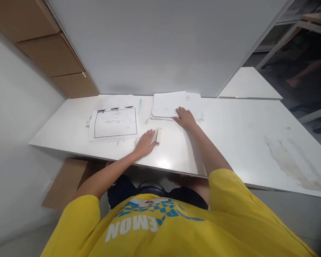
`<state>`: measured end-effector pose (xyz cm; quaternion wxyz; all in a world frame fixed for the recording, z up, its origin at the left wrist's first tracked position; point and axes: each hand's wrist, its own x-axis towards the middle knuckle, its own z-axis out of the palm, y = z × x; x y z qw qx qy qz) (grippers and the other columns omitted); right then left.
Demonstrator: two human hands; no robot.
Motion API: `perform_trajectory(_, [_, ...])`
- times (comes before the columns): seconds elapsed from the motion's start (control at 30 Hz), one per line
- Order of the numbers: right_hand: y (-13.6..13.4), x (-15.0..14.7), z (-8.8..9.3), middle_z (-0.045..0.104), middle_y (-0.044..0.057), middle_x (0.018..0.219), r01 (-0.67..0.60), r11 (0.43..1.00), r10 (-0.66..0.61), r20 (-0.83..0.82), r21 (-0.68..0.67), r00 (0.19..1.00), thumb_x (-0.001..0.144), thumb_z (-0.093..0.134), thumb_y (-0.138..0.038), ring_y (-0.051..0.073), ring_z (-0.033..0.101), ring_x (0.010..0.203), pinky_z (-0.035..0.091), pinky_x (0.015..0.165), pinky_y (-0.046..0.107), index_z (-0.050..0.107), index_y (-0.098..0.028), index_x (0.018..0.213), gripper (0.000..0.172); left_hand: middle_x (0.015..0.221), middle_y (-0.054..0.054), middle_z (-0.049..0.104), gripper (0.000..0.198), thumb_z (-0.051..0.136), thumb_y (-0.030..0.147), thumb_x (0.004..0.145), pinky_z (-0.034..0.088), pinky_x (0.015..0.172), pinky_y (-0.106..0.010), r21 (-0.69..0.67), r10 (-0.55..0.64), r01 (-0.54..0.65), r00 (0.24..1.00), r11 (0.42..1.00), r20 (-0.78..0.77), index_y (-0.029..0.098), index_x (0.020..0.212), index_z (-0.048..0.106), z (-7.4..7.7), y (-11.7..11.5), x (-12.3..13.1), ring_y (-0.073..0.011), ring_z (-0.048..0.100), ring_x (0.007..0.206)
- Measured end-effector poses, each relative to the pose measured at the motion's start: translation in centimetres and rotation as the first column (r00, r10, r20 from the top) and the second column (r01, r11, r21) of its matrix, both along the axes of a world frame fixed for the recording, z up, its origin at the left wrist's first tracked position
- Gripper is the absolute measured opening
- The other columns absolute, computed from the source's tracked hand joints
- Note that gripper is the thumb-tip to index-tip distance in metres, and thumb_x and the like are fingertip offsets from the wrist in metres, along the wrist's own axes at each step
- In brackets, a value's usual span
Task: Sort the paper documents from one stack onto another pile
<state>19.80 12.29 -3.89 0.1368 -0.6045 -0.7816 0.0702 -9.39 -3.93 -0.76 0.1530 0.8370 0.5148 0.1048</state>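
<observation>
My left hand lies flat on the white table, fingers stretched out. Just right of it is a small cream stapler; the thumb is close to its near end, and I cannot tell whether they touch. My right hand rests palm down, fingers apart, on the near right part of a stack of white paper sheets. To the left of the stapler lies a second pile of papers, topped by a printed sheet with a black border.
A pale blue pen-like item lies between the two paper piles. A grey partition rises along the table's far edge. Cardboard boxes are stacked at the left. The white table has a brownish stain at right.
</observation>
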Motion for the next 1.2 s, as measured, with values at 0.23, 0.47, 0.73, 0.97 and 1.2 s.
perform_trajectory(0.23, [-1.4,-0.8,0.3,0.034,0.017,0.164,0.074,0.997,-0.073,-0.044,0.015,0.996,0.097,0.036,-0.053,0.030,0.030,0.152,0.024,0.122,0.051,0.045,-0.013,0.150,0.068,0.167,-0.016,0.027,0.063,0.031,0.040,0.102,0.023,0.128,-0.045,0.024,0.009,-0.009,1.000,1.000,0.008,0.009,0.157,0.029,-0.1,-0.2,0.1,-0.0278,0.024,0.156])
perform_trajectory(0.47, [-1.9,-0.7,0.3,0.051,0.020,0.151,0.073,0.993,-0.065,-0.085,0.096,0.994,0.095,0.041,-0.048,0.034,0.046,0.139,0.037,0.112,0.056,0.059,-0.013,0.136,0.058,0.164,-0.015,0.034,0.062,0.033,0.040,0.101,0.025,0.126,-0.046,0.054,0.027,-0.028,0.999,0.998,0.027,0.011,0.155,0.034,-0.6,-0.5,0.2,-0.0272,0.027,0.154])
perform_trajectory(0.73, [-1.9,-0.3,-0.5,0.050,0.024,0.151,0.057,0.990,-0.045,-0.097,0.128,0.994,0.096,0.037,-0.043,0.037,0.047,0.138,0.038,0.111,0.058,0.058,-0.008,0.137,0.058,0.161,-0.011,0.040,0.059,0.034,0.043,0.102,0.028,0.126,-0.044,0.065,0.009,-0.016,0.995,0.998,0.103,0.015,0.154,0.039,-1.3,-1.1,0.4,-0.0255,0.031,0.153])
perform_trajectory(0.97, [-7.3,-0.1,-1.1,0.057,0.022,0.145,0.223,0.909,-0.066,-0.407,0.353,0.911,0.096,0.037,-0.038,0.034,0.049,0.139,0.040,0.110,0.058,0.063,-0.014,0.130,0.050,0.165,-0.008,0.034,0.058,0.036,0.018,0.098,0.012,0.130,-0.051,0.260,0.230,-0.234,0.972,0.937,0.047,0.017,0.156,0.035,0.2,-2.4,-3.4,-0.0248,0.013,0.158])
perform_trajectory(1.2, [-17.4,-0.8,-0.9,0.066,0.014,0.134,0.443,0.850,-0.165,-0.655,0.284,0.737,0.099,0.034,-0.045,0.030,0.058,0.127,0.044,0.109,0.053,0.069,-0.022,0.120,0.047,0.170,-0.014,0.016,0.070,0.046,0.020,0.094,-0.002,0.125,-0.063,0.228,0.376,-0.329,0.902,0.916,-0.210,0.016,0.161,0.025,2.9,0.5,-12.0,-0.0348,0.001,0.158])
